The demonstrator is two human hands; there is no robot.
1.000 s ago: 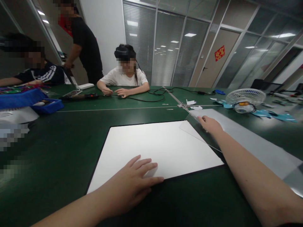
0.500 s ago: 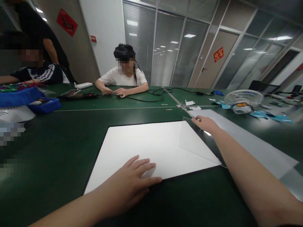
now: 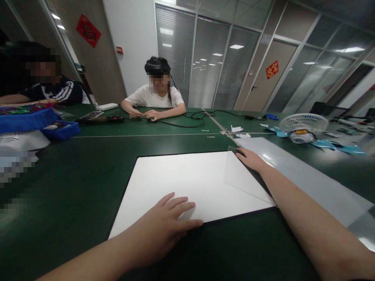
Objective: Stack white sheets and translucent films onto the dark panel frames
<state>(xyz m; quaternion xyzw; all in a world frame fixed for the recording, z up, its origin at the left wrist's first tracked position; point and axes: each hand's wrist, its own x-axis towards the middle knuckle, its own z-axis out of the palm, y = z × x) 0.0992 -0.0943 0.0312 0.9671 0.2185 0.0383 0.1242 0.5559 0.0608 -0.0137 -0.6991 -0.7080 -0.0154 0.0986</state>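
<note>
A white board [image 3: 187, 183] with a thin black edge lies flat on the green table [image 3: 88, 175] in front of me. My left hand [image 3: 164, 228] rests open on its near edge, fingers spread flat. My right hand [image 3: 250, 159] reaches to the board's far right corner and pinches the edge of a clear plastic sheet [image 3: 307, 175]. One corner of that sheet overlaps the board's right side; the rest lies on the table to the right.
A person in a white shirt [image 3: 156, 97] sits across the table with hands near black cables [image 3: 190, 117]. Another person [image 3: 43, 88] sits at the far left by blue trays [image 3: 35, 123]. A small white fan [image 3: 303, 127] and paper scraps [image 3: 237, 130] lie far right.
My right hand has drawn the clear sheet leftward, so its corner now covers more of the board. A person standing at the back left has walked out of view. My left hand stays put.
</note>
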